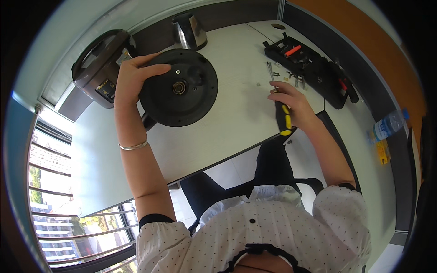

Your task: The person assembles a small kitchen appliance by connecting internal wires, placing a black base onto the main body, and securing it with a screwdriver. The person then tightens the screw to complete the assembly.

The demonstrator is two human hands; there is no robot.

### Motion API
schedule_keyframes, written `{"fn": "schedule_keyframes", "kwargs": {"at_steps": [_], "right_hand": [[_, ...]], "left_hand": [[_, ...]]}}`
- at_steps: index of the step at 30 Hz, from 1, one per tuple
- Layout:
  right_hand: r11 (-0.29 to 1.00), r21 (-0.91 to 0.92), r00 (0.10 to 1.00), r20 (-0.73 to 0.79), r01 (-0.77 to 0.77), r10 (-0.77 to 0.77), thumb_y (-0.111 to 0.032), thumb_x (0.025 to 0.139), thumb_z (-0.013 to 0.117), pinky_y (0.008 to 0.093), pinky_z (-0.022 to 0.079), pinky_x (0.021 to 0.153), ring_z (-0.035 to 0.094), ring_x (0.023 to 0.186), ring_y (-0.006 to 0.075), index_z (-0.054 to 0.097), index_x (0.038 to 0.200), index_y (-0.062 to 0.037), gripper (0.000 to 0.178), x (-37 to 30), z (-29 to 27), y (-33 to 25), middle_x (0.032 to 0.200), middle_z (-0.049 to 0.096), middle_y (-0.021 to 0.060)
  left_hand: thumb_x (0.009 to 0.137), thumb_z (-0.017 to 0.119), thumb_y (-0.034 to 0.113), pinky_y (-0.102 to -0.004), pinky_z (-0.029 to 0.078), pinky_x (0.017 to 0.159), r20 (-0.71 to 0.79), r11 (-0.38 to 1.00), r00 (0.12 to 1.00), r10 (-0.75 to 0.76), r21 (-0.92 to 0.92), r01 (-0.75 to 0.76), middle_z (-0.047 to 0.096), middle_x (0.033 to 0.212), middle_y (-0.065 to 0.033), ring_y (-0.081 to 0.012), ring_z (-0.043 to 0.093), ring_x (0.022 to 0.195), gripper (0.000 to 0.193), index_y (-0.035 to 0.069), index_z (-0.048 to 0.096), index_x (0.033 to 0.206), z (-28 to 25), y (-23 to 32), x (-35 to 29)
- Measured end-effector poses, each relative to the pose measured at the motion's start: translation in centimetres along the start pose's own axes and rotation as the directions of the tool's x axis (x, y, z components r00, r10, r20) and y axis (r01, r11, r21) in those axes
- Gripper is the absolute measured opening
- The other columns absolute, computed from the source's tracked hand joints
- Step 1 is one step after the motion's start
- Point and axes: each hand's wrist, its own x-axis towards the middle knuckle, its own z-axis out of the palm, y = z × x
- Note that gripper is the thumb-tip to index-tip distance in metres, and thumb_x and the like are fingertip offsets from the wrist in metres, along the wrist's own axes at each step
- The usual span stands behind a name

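My left hand (pixel 135 75) grips the edge of an upturned kettle (pixel 200 102), thumb lying over its round black underside. A ringed metal socket sits at the middle of this underside, with a bright round spot near my thumb and small holes about the rim. Part of a black handle juts out at the lower left. The rest of its body is hidden. Over the table's right part, my right hand (pixel 293 102) holds a screwdriver (pixel 282 113) by its black and yellow handle. Its metal shaft points away from me, apart from the kettle.
A brown rice cooker (pixel 98 75) stands at the far left, beside a silver metal vessel (pixel 187 34) with a dark base. An open black tool case (pixel 314 73) lies at the right, several small metal pieces (pixel 298 81) near it. Further right are a water bottle (pixel 388 127) and a yellow packet (pixel 383 152).
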Motion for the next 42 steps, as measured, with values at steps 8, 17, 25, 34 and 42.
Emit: {"fn": "schedule_keyframes", "kwargs": {"at_steps": [8,17,25,34,42], "right_hand": [[0.993,-0.119,0.952,0.306,0.019,0.019,0.014,0.072,0.058,0.0355,0.046,0.099,0.055,0.117,0.0295,0.063,0.089,-0.0018,0.023,2.7,0.4,3.0,0.132,0.054,0.0117],[0.99,-0.106,0.904,0.407,-0.092,0.127,0.012,0.079,0.054,0.0359,0.043,0.101,0.052,0.122,0.029,0.06,0.085,-0.0022,0.016,3.7,-0.2,6.0,0.143,0.044,0.0111],[0.975,-0.175,0.91,0.367,-0.136,0.192,0.014,0.076,0.056,0.0337,0.046,0.098,0.053,0.119,0.0275,0.066,0.101,-0.0092,0.036,3.9,-0.5,6.9,0.14,0.046,0.0105],[0.994,-0.076,0.996,-0.023,-0.083,0.082,0.004,0.084,0.056,0.0352,0.047,0.096,0.056,0.116,0.0284,0.064,0.117,-0.01,0.037,3.9,0.6,1.9,0.128,0.058,0.0109],[0.321,0.863,0.868,0.231,-0.391,0.439,-0.032,0.083,0.072,0.036,0.04,0.102,0.045,0.126,0.026,0.024,0.146,-0.0006,0.086,7.5,9.3,-7.4,0.141,0.041,0.0187]], "left_hand": [[0.065,0.075,0.004,-0.0253,0.054,0.067,-0.03,0.998,0.999,-0.029,-0.052,0.028,0.07,0.083,-0.0135,-0.0176,0.067,0.069,0.041,-0.006,0.068,0.104,-0.6,-0.3,0.4],[0.065,0.075,0.006,-0.025,0.053,0.068,-0.018,0.998,1.0,-0.002,-0.061,0.001,0.07,0.084,-0.0137,-0.0175,0.067,0.071,0.041,-0.007,0.068,0.104,-0.7,-0.4,0.0],[0.063,0.077,0.007,-0.0249,0.053,0.068,-0.038,0.998,0.999,-0.004,-0.065,0.001,0.07,0.084,-0.0143,-0.0177,0.067,0.071,0.046,-0.009,0.067,0.105,-0.7,-0.5,0.2],[0.063,0.078,0.007,-0.0254,0.054,0.068,-0.055,0.999,0.998,0.002,-0.051,-0.005,0.07,0.084,-0.0155,-0.0182,0.067,0.07,0.048,-0.01,0.066,0.106,-0.3,-0.4,0.4],[0.064,0.078,0.005,-0.0255,0.054,0.07,-0.091,0.998,0.996,0.006,-0.062,-0.011,0.07,0.085,-0.0141,-0.0178,0.067,0.071,0.044,-0.008,0.067,0.105,0.9,-0.2,-0.6]]}}
